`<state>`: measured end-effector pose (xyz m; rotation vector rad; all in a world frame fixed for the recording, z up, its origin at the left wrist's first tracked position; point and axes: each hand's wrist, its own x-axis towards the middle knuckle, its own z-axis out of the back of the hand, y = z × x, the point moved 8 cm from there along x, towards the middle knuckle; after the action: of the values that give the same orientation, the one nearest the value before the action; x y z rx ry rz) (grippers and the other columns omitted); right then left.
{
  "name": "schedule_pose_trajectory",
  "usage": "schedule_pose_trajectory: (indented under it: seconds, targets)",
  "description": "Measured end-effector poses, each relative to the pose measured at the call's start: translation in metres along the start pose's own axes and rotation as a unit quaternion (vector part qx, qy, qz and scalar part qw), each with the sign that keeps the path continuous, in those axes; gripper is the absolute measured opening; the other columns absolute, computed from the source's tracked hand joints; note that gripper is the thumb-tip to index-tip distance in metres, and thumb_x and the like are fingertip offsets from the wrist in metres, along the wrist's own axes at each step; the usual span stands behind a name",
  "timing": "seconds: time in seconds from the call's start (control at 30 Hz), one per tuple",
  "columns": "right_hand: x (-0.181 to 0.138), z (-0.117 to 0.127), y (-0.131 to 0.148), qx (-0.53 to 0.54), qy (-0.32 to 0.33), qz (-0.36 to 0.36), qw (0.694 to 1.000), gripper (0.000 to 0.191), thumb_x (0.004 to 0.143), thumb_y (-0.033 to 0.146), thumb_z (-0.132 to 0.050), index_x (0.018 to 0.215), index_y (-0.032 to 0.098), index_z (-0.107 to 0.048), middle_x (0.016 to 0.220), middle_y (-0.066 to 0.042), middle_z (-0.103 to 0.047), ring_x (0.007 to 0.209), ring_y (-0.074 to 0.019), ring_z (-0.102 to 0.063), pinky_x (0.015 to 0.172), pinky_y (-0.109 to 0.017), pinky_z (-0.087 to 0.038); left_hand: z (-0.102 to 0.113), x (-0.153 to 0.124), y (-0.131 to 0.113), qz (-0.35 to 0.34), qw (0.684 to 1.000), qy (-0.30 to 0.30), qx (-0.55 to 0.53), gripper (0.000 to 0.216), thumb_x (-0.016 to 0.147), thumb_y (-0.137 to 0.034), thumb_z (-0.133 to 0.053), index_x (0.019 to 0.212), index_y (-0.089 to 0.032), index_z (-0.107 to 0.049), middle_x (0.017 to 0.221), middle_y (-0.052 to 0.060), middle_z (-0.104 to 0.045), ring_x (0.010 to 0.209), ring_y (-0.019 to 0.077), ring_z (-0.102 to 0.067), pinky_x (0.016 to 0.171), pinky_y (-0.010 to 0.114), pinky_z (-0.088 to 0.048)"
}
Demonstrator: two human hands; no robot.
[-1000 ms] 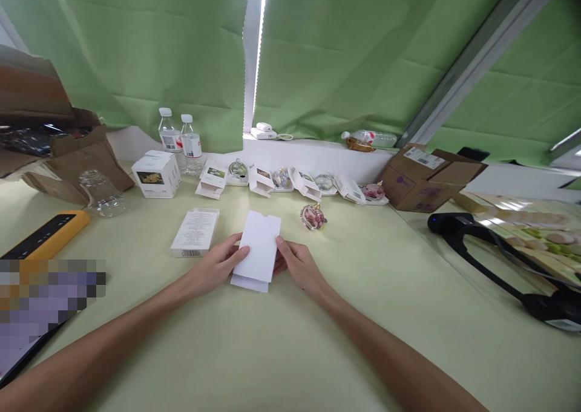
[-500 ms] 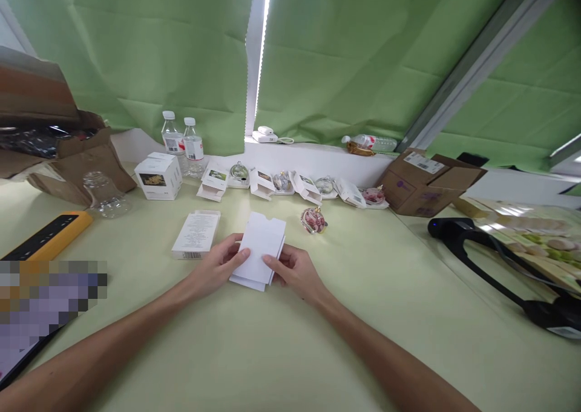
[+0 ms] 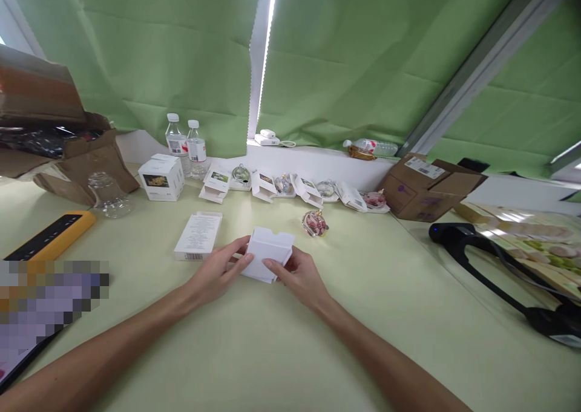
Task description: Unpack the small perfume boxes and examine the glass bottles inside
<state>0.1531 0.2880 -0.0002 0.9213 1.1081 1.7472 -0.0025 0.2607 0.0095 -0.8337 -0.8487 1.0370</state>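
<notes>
A plain white folded cardboard piece (image 3: 265, 258) with a curved notch in its top edge is held above the table between both hands. My left hand (image 3: 222, 267) grips its left edge, thumb by the front face and fingers partly hidden behind. On the right side, my right hand (image 3: 302, 274) has its thumb pressed on the front face and the fingers behind. A flat white printed box (image 3: 198, 236) with a barcode lies left of my left hand. Beyond my right hand sits a pink and gold ball ornament (image 3: 315, 223).
Along the back stand several opened small white boxes (image 3: 263, 185) with ornaments on trays, and a closed white box (image 3: 161, 179). Two water bottles (image 3: 196, 149) are behind it. Cardboard boxes (image 3: 422, 188) flank both sides. A yellow power strip (image 3: 52, 233) lies left, a black frame-like device (image 3: 476, 273) right.
The cardboard piece now looks shorter, its upper part tilted and creased across below the notch. Both hands have stayed on it, shifting only slightly to the right.
</notes>
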Motion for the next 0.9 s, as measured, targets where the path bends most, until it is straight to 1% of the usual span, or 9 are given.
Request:
schedule_pose_trajectory:
  seconds: [0.13,0.23,0.33,0.43,0.53,0.67,0.73,0.83,0.9]
  targets:
    - [0.0004,-0.0059,-0.0036,0.006,0.030,-0.008,0.999,0.041,0.079,0.050,-0.064,0.102,0.016,-0.066,0.086,-0.006,-0.071,0.067,-0.0178,-0.062,0.058,-0.028,-0.050,-0.0011,-0.0021,-0.0030,-0.024,0.997,0.008,0.075,0.041,0.096,-0.043,-0.038,0.132,-0.025,-0.047,0.123,0.005,-0.061,0.098,0.0198,-0.062,0.083,0.030,-0.050]
    - [-0.0002,-0.0057,-0.0030,-0.009,0.037,-0.007,0.999,0.040,0.079,0.049,-0.064,0.100,0.015,-0.067,0.082,-0.005,-0.071,0.063,-0.0166,-0.060,0.056,-0.027,-0.048,0.0029,-0.0038,-0.0041,-0.039,0.990,-0.014,0.138,0.039,0.096,-0.041,-0.035,0.130,-0.026,-0.048,0.121,0.005,-0.061,0.102,0.0201,-0.061,0.084,0.031,-0.049]
    - [-0.0012,-0.0054,-0.0007,-0.020,0.039,-0.004,0.999,0.038,0.080,0.048,-0.063,0.099,0.015,-0.067,0.082,-0.005,-0.071,0.063,-0.0163,-0.059,0.055,-0.026,-0.047,0.0062,-0.0043,-0.0048,-0.053,0.982,-0.033,0.177,0.037,0.096,-0.041,-0.036,0.127,-0.026,-0.048,0.120,0.004,-0.061,0.106,0.0200,-0.060,0.085,0.030,-0.049]
    - [-0.0015,-0.0054,0.0015,-0.027,0.035,0.003,0.999,0.036,0.080,0.046,-0.063,0.098,0.015,-0.066,0.083,-0.005,-0.070,0.064,-0.0162,-0.059,0.054,-0.025,-0.046,0.0063,-0.0040,-0.0037,-0.062,0.978,-0.038,0.197,0.036,0.095,-0.042,-0.040,0.125,-0.026,-0.049,0.114,0.003,-0.063,0.100,0.0189,-0.062,0.082,0.029,-0.050]
    - [-0.0009,-0.0053,0.0024,-0.039,0.028,0.012,0.999,0.035,0.081,0.046,-0.062,0.096,0.015,-0.065,0.079,-0.004,-0.069,0.061,-0.0155,-0.058,0.054,-0.025,-0.045,0.0057,-0.0040,-0.0010,-0.060,0.977,-0.041,0.199,0.037,0.094,-0.042,-0.041,0.127,-0.026,-0.047,0.111,0.003,-0.065,0.093,0.0179,-0.064,0.078,0.029,-0.051]
    - [-0.0003,-0.0066,0.0009,-0.045,0.031,0.014,0.998,0.034,0.082,0.046,-0.061,0.095,0.015,-0.064,0.076,-0.004,-0.067,0.061,-0.0150,-0.056,0.053,-0.024,-0.044,0.0053,-0.0047,0.0005,-0.065,0.976,-0.048,0.202,0.040,0.094,-0.042,-0.042,0.130,-0.025,-0.044,0.112,0.004,-0.066,0.093,0.0186,-0.064,0.078,0.030,-0.052]
    - [-0.0008,-0.0071,0.0006,-0.052,0.034,0.017,0.998,0.033,0.083,0.046,-0.059,0.094,0.015,-0.064,0.075,-0.003,-0.066,0.059,-0.0141,-0.055,0.052,-0.024,-0.042,0.0055,-0.0048,0.0015,-0.064,0.976,-0.052,0.203,0.044,0.094,-0.042,-0.043,0.135,-0.025,-0.040,0.112,0.004,-0.065,0.093,0.0190,-0.064,0.076,0.030,-0.053]
    - [-0.0020,-0.0071,0.0007,-0.065,0.034,0.024,0.997,0.034,0.084,0.047,-0.058,0.094,0.015,-0.063,0.074,-0.002,-0.065,0.058,-0.0129,-0.052,0.051,-0.023,-0.040,0.0066,-0.0052,0.0039,-0.058,0.976,-0.062,0.201,0.056,0.093,-0.041,-0.045,0.144,-0.028,-0.025,0.116,0.005,-0.063,0.095,0.0192,-0.064,0.064,0.027,-0.055]
    - [-0.0026,-0.0076,-0.0001,-0.071,0.035,0.025,0.997,0.035,0.084,0.048,-0.057,0.094,0.015,-0.063,0.072,-0.002,-0.064,0.058,-0.0125,-0.050,0.050,-0.023,-0.039,0.0068,-0.0059,0.0028,-0.073,0.976,-0.071,0.194,0.059,0.093,-0.039,-0.047,0.145,-0.030,-0.021,0.122,0.006,-0.060,0.097,0.0186,-0.063,0.060,0.025,-0.056]
